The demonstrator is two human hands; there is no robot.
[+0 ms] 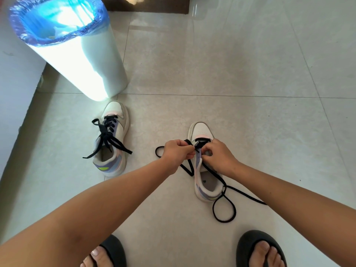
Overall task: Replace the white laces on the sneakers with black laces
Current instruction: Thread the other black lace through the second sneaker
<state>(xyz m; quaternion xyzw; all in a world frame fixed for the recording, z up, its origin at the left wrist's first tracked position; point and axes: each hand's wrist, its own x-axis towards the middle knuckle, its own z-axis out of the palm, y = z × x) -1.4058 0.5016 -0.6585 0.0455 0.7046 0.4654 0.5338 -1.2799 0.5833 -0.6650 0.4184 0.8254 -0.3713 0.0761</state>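
Head view, looking straight down at a pale tiled floor (240, 64). Both hands are busy on the sneaker at roughly 4 o'clock from frame centre, toe pointing to 12 o'clock. The left hand (178, 151) has its fingers curled and pinches the black lace (224, 207) just at the left side of the eyelet rows, near the toe. The right hand (216, 154) is curled too, pressed onto the right side of the lacing area and gripping there; can't tell exactly whether it's pinching lace or the shoe's edge, since the fingers cover it. This right-side sneaker (206, 182) only has the lace through the lowest eyelets by the toe. The rest trails loose: one loop on the floor out at 9 o'clock of the shoe, a V-shaped bit beside the left wall, and a big loop past the heel at 5 o'clock.

The second sneaker (112, 139) sits well apart at 9 o'clock of the hands, also toe up, already strung with a black lace whose loose ends (107, 139) flop out both sides, untied.

At 11 o'clock stands a white bin (92, 60) with a blue liner (55, 18), near the second sneaker's toe. At 6 o'clock, two feet in black slides (256, 245).
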